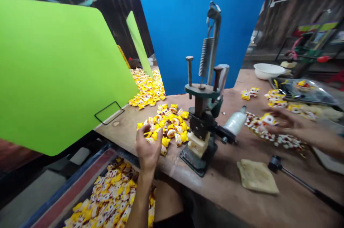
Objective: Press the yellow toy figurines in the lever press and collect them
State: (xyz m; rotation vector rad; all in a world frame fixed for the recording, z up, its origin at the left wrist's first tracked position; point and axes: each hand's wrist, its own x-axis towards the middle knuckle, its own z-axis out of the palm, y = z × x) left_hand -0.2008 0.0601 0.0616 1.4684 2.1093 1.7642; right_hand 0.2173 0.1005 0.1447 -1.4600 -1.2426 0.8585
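My left hand (148, 148) hangs at the table's near edge, just left of a heap of yellow-and-white sachets (163, 127), its fingers curled and nothing clearly in them. My right hand (286, 122) spreads over a long strip of white-and-red sachets (276, 135) and looks blurred. Between my hands stands a green metal hand press (202, 113) with a coiled spring, bolted to a dark base. Pale foam blocks (197, 144) sit against its front, and a white cylinder (235, 121) sticks out on its right.
A bin (107, 195) full of sachets with a red-and-blue rim lies below the table. A large sachet pile (147, 90) sits behind a green panel (53, 70). A blue panel (182, 38), white basin (268, 70), beige pad (257, 176) and black-handled tool (275, 163) surround the press.
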